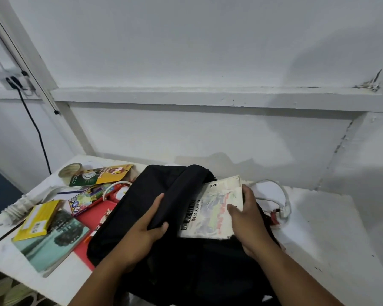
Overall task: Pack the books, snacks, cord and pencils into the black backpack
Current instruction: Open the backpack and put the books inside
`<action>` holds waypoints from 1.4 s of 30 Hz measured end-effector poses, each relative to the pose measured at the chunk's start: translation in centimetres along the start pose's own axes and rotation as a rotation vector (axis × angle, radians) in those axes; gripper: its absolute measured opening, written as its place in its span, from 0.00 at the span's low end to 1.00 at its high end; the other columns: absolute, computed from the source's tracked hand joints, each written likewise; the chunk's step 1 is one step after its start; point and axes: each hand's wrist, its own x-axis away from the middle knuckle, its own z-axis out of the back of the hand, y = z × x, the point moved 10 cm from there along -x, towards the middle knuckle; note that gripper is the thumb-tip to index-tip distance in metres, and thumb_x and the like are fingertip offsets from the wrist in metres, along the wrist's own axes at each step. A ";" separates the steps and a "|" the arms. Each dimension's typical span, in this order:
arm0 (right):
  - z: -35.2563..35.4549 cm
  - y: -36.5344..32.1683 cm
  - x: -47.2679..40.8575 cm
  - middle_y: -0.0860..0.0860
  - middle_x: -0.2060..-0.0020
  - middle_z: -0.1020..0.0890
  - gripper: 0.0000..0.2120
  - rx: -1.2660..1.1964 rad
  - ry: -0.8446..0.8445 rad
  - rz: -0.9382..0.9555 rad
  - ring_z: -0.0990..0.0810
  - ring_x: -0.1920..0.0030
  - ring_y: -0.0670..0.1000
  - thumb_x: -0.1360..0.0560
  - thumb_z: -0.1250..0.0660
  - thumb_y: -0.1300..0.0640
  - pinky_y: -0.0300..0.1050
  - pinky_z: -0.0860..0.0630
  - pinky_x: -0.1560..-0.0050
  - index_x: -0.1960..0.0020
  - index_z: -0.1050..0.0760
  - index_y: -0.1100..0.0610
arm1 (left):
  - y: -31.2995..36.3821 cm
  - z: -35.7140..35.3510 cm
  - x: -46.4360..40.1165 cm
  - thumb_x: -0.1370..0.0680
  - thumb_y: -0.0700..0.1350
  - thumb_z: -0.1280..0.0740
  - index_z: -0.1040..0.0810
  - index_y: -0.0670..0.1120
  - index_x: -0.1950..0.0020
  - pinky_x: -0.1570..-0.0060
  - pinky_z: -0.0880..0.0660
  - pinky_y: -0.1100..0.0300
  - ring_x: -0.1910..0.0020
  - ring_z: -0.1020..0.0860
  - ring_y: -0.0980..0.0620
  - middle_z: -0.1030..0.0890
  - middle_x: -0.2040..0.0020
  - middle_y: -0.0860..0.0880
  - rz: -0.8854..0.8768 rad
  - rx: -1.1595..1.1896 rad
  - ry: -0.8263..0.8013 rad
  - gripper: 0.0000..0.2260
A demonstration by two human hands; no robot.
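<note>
Your right hand's (250,219) fingers (232,209) are gripping a white book (217,208), feeding it into the backpack (164,250); your left hand (150,221) is clutching its flap. Left of the backpack, books (51,235), snacks (104,174), pencils (86,198) are still waiting on the counter (318,217); the cord (281,195) is lying right.

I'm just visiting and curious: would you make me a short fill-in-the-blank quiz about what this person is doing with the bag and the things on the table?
1. The right hand grips a worn ____ at the opening of the black backpack.
2. The left hand holds the backpack's black ____ to keep it open.
3. The yellow book lies on top of a ____ book.
4. The roll of tape sits at the table's far ____ corner.

Missing words: book; flap; green; left
</note>
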 end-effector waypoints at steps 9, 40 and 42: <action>-10.2 2.2 -0.4 0.43 0.31 0.35 0.34 0.035 -0.281 -0.037 0.33 0.29 0.47 0.17 0.42 0.53 0.45 0.35 0.29 0.20 0.59 0.45 | 2.2 0.3 0.1 0.18 0.43 0.35 0.35 0.71 0.27 0.32 0.33 0.69 0.32 0.31 0.70 0.31 0.28 0.68 -0.127 -0.016 0.013 0.27; -9.2 3.6 -0.5 0.47 0.31 0.30 0.27 0.524 -0.239 0.479 0.29 0.34 0.45 0.28 0.24 0.53 0.40 0.31 0.33 0.31 0.27 0.52 | 1.1 1.0 -0.3 0.17 0.44 0.36 0.33 0.70 0.27 0.28 0.32 0.58 0.31 0.29 0.62 0.30 0.27 0.61 -0.045 0.062 -0.005 0.25; -9.5 4.6 0.6 0.50 0.27 0.33 0.25 0.649 -0.285 0.598 0.34 0.29 0.49 0.27 0.25 0.52 0.37 0.38 0.31 0.31 0.26 0.50 | 1.0 0.7 -0.3 0.17 0.44 0.36 0.33 0.70 0.27 0.28 0.32 0.58 0.31 0.28 0.62 0.30 0.27 0.61 -0.040 0.060 -0.011 0.25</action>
